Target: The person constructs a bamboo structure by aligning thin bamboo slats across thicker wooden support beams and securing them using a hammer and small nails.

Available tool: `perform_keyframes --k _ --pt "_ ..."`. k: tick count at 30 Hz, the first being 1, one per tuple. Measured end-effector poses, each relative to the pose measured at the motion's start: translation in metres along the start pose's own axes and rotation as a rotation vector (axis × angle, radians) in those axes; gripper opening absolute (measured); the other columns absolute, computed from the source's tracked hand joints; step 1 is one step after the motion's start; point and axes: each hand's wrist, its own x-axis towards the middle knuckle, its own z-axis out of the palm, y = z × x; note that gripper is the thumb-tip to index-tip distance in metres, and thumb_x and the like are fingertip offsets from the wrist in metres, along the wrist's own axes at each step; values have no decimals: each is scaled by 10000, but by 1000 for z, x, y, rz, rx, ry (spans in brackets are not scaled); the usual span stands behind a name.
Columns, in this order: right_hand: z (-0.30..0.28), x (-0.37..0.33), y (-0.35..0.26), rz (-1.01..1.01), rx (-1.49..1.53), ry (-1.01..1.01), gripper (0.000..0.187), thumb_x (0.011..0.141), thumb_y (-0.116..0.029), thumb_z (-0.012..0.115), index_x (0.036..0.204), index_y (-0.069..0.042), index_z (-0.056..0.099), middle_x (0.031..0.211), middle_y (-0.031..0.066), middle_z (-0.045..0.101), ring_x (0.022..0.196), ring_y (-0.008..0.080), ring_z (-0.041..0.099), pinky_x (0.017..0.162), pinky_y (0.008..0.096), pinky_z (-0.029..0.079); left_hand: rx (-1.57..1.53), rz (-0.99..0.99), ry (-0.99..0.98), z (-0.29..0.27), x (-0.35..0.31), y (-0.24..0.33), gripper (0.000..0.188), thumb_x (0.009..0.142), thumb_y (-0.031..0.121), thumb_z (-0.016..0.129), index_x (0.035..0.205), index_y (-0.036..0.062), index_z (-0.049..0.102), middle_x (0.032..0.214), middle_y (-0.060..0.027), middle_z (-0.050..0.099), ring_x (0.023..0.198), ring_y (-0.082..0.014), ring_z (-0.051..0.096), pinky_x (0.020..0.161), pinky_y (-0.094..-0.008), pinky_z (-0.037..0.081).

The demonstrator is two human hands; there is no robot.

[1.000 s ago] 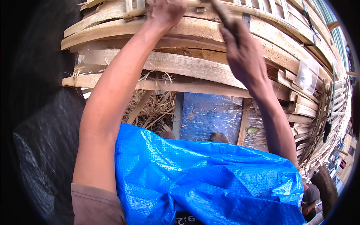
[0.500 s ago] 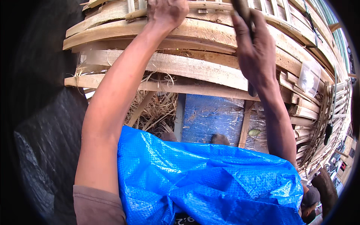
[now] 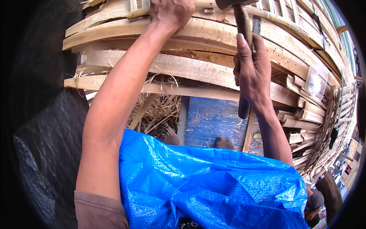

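My right hand (image 3: 254, 72) is closed round the wooden handle of a hammer (image 3: 244, 23). Its dark head shows at the top edge of the picture, and the handle's butt sticks out below my fist. Up at the left, my left hand (image 3: 172, 14) is curled over a long bamboo strip (image 3: 215, 5) on a slatted frame. The fingers of that hand are mostly hidden, so what they pinch cannot be made out. Under both hands runs a stack of sawn wooden planks (image 3: 206, 32).
A blue plastic sheet (image 3: 213, 183) covers my lap. Beyond it lie a blue panel (image 3: 215, 118) and straw-like shavings (image 3: 162, 110). Split bamboo pieces (image 3: 305, 114) and a clear plastic container (image 3: 315, 80) are at the right. Another person (image 3: 315, 204) shows at the lower right.
My right hand with the hammer has come down and slightly left, bringing the hammer's head into sight. The left hand has hardly moved.
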Motion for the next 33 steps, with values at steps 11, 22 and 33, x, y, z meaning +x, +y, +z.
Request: perform_keyframes --k 11,22,33 --pt "-7 22 -37 -446 -205 95 325 1065 -369 517 1164 -66 580 698 48 566 554 92 457 475 299 386 12 44 44 2 1 3 158 892 115 490 957 139 632 919 -44 687 932 -269 638 915 -467 384" --pt "-11 23 -32 -331 -303 51 246 1074 -267 494 1042 -26 526 796 212 703 486 200 580 420 393 448 6 34 44 -1 -4 0 201 877 112 496 1028 106 627 970 -55 690 945 -273 626 915 -477 374" --pt "-52 -9 -31 -87 -141 129 299 1052 -319 538 1089 -22 541 665 103 547 580 194 508 566 389 413 -13 32 -105 6 -7 -12 259 963 135 490 1173 187 633 1331 11 642 1171 -214 625 1070 -507 309"
